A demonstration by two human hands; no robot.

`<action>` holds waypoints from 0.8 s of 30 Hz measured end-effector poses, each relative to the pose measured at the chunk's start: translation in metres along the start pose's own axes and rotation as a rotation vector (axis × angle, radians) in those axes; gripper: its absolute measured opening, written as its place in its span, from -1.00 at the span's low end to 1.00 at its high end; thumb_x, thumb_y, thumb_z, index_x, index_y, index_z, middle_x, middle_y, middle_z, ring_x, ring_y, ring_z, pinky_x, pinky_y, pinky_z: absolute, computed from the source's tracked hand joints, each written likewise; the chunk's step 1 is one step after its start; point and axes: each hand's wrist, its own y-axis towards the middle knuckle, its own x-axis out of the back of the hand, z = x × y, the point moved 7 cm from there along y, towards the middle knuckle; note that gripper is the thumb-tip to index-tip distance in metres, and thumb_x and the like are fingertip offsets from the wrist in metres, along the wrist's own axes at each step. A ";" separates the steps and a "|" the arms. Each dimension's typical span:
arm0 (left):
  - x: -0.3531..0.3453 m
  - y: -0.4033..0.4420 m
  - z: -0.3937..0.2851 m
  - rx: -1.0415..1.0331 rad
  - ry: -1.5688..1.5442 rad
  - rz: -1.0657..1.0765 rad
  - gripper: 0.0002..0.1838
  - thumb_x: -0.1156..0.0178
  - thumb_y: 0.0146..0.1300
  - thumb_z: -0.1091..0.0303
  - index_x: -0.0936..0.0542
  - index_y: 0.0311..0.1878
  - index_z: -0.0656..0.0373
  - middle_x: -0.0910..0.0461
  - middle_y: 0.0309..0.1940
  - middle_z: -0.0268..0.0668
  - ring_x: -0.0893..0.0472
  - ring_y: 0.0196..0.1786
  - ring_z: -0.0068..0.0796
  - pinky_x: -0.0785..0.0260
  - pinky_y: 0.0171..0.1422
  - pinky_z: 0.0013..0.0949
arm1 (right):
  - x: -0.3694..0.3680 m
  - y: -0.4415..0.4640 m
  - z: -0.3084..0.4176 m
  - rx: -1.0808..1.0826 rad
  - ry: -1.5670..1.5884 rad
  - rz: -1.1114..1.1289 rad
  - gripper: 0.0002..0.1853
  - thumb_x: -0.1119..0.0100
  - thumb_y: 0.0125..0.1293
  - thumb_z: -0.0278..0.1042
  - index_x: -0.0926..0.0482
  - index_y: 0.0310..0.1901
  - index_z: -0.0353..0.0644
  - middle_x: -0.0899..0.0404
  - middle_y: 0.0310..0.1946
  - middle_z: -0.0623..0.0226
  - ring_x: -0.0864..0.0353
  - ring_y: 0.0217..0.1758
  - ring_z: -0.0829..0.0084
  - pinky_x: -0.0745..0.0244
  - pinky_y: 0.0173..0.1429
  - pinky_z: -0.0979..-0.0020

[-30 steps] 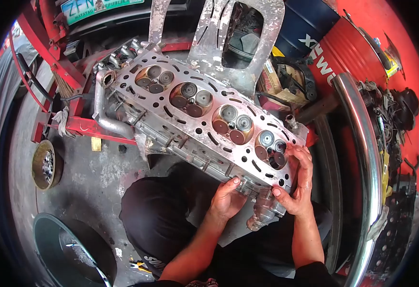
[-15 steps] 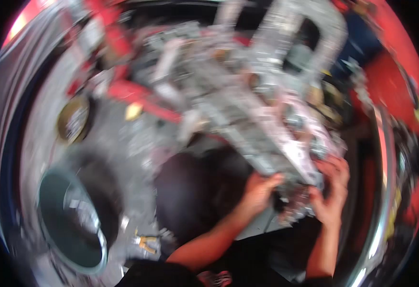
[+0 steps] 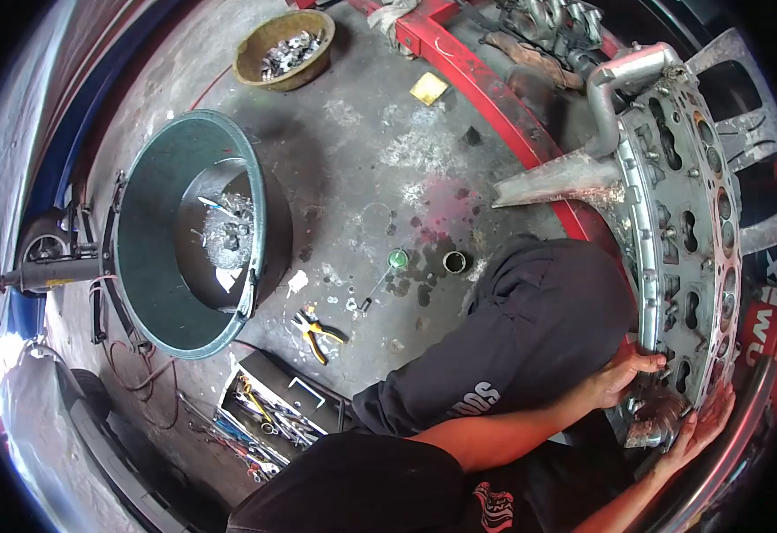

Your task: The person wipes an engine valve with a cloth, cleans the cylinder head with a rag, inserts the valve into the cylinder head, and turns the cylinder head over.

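Observation:
A long metal cylinder head (image 3: pixel 673 231) with ports and bores runs down the right side of the view. A metal pipe (image 3: pixel 610 98) sticks out at its far end. My left hand (image 3: pixel 621 377) grips the near left corner, its thumb lying on the edge. My right hand (image 3: pixel 699 426) is on the near right edge, fingers along the side and partly hidden. Between both hands sits a shiny metal outlet piece (image 3: pixel 658 419). I cannot tell whether the head's weight rests on my hands.
A big dark-green tub (image 3: pixel 260 222) holds metal bits. Behind it stands a brown bowl (image 3: pixel 317 62) of small metal parts. Yellow-handled pliers (image 3: pixel 319 339) lie on the floor near a toolbox (image 3: pixel 295 391) of wrenches. A red metal beam (image 3: pixel 486 80) crosses behind my knee.
My view has swung left, so the tub, bowl and pliers sit farther up and right. The cylinder head now runs nearly upright in view. Both hands remain at its near end.

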 end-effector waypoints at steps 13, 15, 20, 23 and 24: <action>0.014 -0.003 -0.016 -0.443 0.289 -0.329 -0.36 -0.47 0.09 0.43 -0.35 0.20 0.25 -0.59 -0.08 -0.27 -0.57 -0.03 -0.46 -0.44 0.13 -0.32 | -0.015 0.012 0.024 -0.191 -0.111 0.190 -0.22 -0.09 0.36 0.03 -0.19 0.40 -0.43 -0.28 0.36 0.01 -0.22 0.48 0.21 0.02 0.56 0.21; 0.020 -0.029 -0.007 -0.345 0.379 -0.414 -0.29 -0.43 0.20 0.24 -0.28 0.30 0.22 -0.61 -0.07 -0.27 -0.57 -0.05 -0.51 -0.42 -0.01 -0.40 | -0.017 0.010 0.028 -0.182 -0.051 0.119 -0.22 -0.11 0.35 0.02 -0.20 0.39 -0.44 -0.29 0.36 0.01 -0.24 0.47 0.18 0.02 0.55 0.19; 0.085 -0.080 0.054 -0.147 0.814 -0.266 -0.89 -0.20 0.35 0.42 -0.49 -0.20 0.24 -0.56 -0.43 -0.34 -0.49 -0.42 -0.56 -0.40 -0.29 -0.42 | -0.014 0.001 0.018 -0.116 0.076 -0.031 -0.29 -0.06 0.37 0.04 -0.29 0.34 -0.39 -0.33 0.33 -0.02 -0.20 0.49 0.12 0.07 0.57 0.14; 0.018 -0.113 0.020 0.006 1.578 -0.106 -0.74 -0.20 0.36 0.39 -0.44 -0.45 0.26 -0.47 -0.57 -0.29 -0.49 -0.47 -0.43 -0.40 -0.30 -0.36 | -0.011 -0.006 0.011 -0.109 0.135 -0.126 -0.30 -0.07 0.35 0.02 -0.30 0.34 -0.39 -0.34 0.33 -0.02 -0.20 0.48 0.11 0.05 0.56 0.14; -0.002 -0.118 0.008 -0.079 1.740 -0.008 -0.71 -0.21 0.36 0.36 -0.45 -0.47 0.27 -0.47 -0.58 -0.25 -0.51 -0.46 -0.38 -0.41 -0.30 -0.34 | -0.012 -0.009 0.012 -0.147 0.179 -0.178 -0.31 -0.05 0.34 0.03 -0.35 0.31 -0.39 -0.36 0.31 -0.03 -0.22 0.47 0.11 0.03 0.55 0.14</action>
